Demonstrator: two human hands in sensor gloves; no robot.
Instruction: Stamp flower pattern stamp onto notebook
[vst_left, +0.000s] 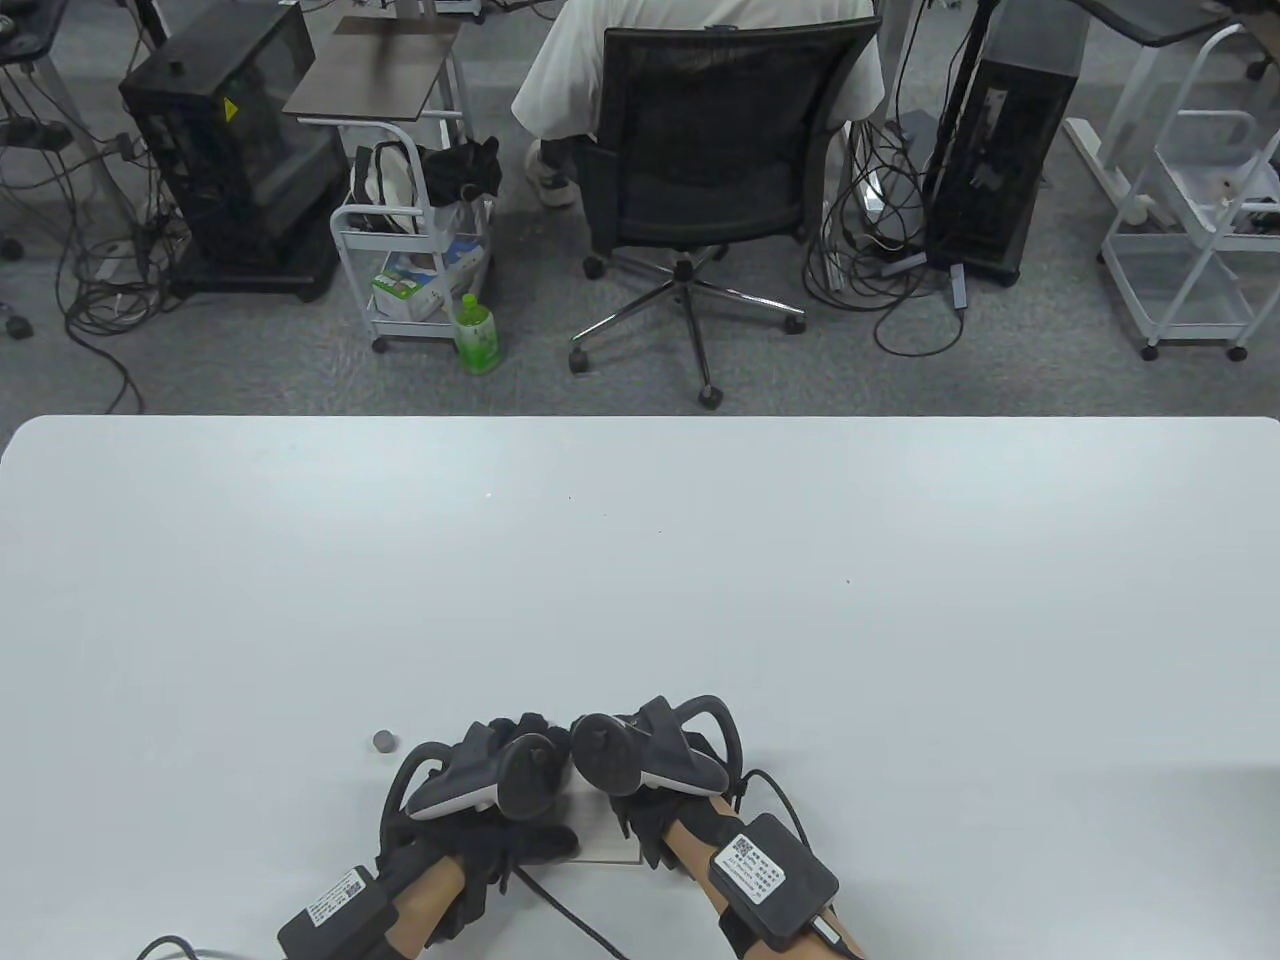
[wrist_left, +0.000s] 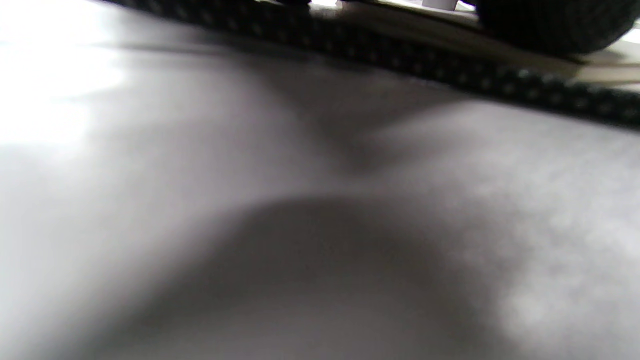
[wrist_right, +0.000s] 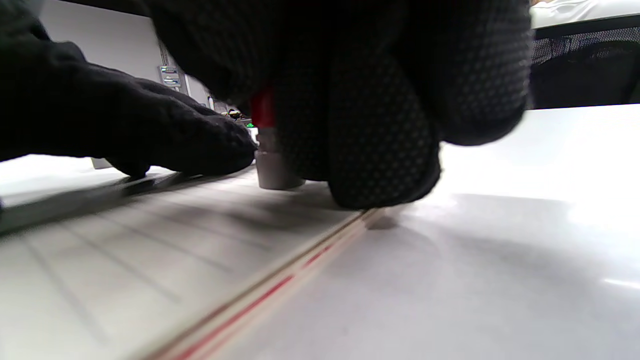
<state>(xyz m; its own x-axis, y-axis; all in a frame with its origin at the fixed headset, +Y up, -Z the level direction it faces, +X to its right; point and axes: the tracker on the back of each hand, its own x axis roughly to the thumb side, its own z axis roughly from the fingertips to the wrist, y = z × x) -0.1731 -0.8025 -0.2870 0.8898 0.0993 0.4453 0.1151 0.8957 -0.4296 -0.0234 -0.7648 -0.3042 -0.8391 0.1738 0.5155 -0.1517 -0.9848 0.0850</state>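
Small grey cap (vst_left: 383, 741) is lying on the table (vst_left: 640, 560), just left of the left hand (vst_left: 480, 800). That hand is resting flat on the open notebook (wrist_right: 150, 250), fingers spread, pinning the page w/ nothing gripped. Stamp (wrist_right: 267, 150), red body w/ grey base, is standing upright w/ base touching the lined page near its right edge. It's prob. light, stiff, best taken round the barrel. Right hand (wrist_right: 360, 100) is wrapping it, fingers closed on the barrel & pressing down.
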